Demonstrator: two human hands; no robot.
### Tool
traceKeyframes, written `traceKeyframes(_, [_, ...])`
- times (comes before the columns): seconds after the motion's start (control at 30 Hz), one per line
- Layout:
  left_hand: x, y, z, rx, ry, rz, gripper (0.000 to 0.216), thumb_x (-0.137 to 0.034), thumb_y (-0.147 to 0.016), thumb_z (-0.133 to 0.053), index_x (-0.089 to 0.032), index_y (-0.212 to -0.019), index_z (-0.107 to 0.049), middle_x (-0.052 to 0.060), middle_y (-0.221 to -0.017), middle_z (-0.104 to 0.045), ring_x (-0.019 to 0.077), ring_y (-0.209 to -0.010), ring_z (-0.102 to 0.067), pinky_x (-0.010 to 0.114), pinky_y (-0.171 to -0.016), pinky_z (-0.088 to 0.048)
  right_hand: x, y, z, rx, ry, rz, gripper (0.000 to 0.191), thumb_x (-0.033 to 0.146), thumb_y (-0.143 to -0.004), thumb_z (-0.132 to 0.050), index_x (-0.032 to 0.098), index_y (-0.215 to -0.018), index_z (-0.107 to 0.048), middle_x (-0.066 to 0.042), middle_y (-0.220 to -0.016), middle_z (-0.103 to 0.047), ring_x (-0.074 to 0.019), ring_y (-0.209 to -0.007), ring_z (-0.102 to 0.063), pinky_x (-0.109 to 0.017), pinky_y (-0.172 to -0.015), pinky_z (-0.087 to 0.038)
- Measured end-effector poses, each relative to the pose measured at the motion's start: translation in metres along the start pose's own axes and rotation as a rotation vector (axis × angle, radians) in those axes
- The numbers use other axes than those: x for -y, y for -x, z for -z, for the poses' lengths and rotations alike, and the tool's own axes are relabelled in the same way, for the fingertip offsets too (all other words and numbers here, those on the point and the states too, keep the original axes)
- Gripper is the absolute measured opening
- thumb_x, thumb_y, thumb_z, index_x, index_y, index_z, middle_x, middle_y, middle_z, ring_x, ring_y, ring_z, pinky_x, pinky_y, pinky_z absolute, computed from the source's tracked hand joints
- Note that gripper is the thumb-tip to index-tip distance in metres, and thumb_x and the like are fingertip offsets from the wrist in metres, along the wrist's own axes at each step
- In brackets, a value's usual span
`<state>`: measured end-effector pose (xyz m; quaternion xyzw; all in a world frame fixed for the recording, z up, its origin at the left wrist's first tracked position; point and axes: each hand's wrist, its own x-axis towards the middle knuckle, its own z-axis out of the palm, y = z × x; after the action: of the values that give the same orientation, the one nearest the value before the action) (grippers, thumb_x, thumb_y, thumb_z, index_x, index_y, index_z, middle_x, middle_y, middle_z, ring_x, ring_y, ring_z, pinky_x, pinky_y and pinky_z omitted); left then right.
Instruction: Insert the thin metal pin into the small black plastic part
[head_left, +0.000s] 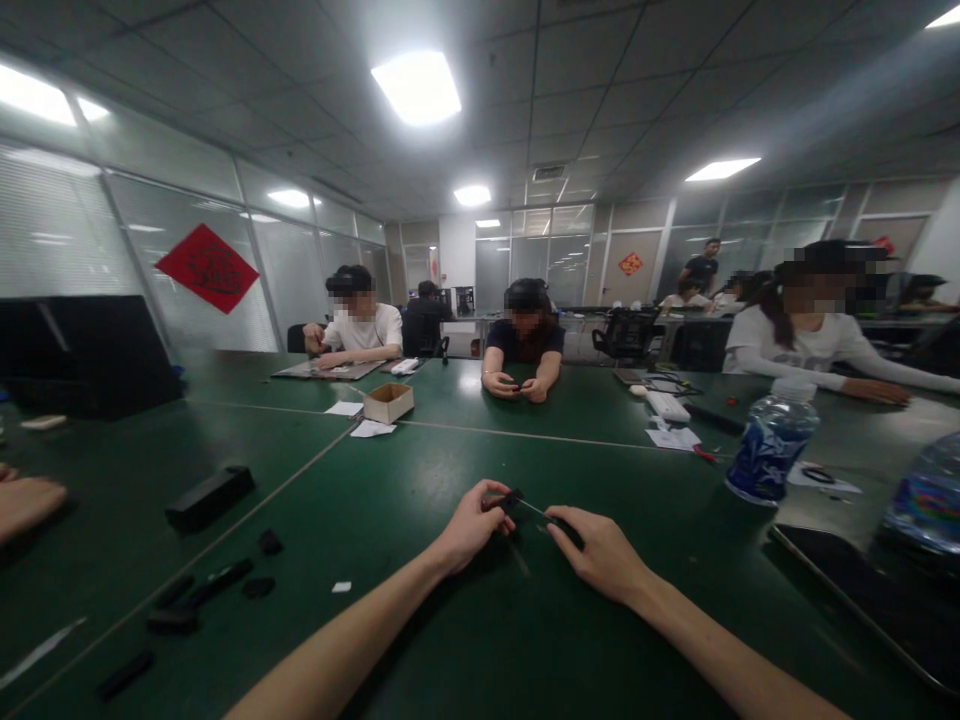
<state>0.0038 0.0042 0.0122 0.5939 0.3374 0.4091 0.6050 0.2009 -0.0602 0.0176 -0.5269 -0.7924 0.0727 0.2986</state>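
Observation:
Above the green table, my left hand (471,530) is closed around a small black part (513,501), its fingertips pinching the edges. My right hand (600,556) grips the dark handle of a screwdriver (534,509). The thin metal shaft points left, and its tip meets the black part or lies right at it; exact contact is too small to make out. Both hands are near the table's middle, close together. Much of the black part is hidden by my left fingers, and my right fingers cover most of the handle.
Several loose black pieces (217,580) and a black block (210,497) lie at left, near another person's hand (30,505). A small open box (388,403) stands ahead. To the right are a water bottle (772,445) and a phone (862,600). Co-workers sit opposite.

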Motion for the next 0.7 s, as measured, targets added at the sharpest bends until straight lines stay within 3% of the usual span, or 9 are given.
traceKeyframes(0.4, [0.0068, -0.005, 0.0052, 0.041, 0.036, 0.046, 0.033, -0.009, -0.069, -0.049, -0.011, -0.102, -0.053, 0.001, -0.064, -0.061, 0.0102, -0.056, -0.057, 0.022, -0.056, -0.042, 0.0009, 0.0008, 0.0021, 0.024, -0.004, -0.03, 0.033, 0.035, -0.09, -0.039, 0.02, -0.109, -0.061, -0.007, -0.101, -0.066, -0.0201, -0.087, -0.063, -0.033, -0.079, -0.051])
traceKeyframes(0.7, [0.0065, -0.0045, 0.0041, 0.037, 0.02, 0.031, 0.037, -0.001, -0.061, -0.05, -0.013, -0.096, -0.053, 0.002, -0.075, -0.063, 0.0089, -0.058, -0.055, 0.022, -0.056, -0.041, -0.0033, 0.0004, -0.0018, -0.011, -0.002, 0.005, 0.03, 0.034, -0.089, -0.042, 0.02, -0.106, -0.062, -0.006, -0.098, -0.067, -0.0202, -0.085, -0.063, -0.034, -0.079, -0.05])
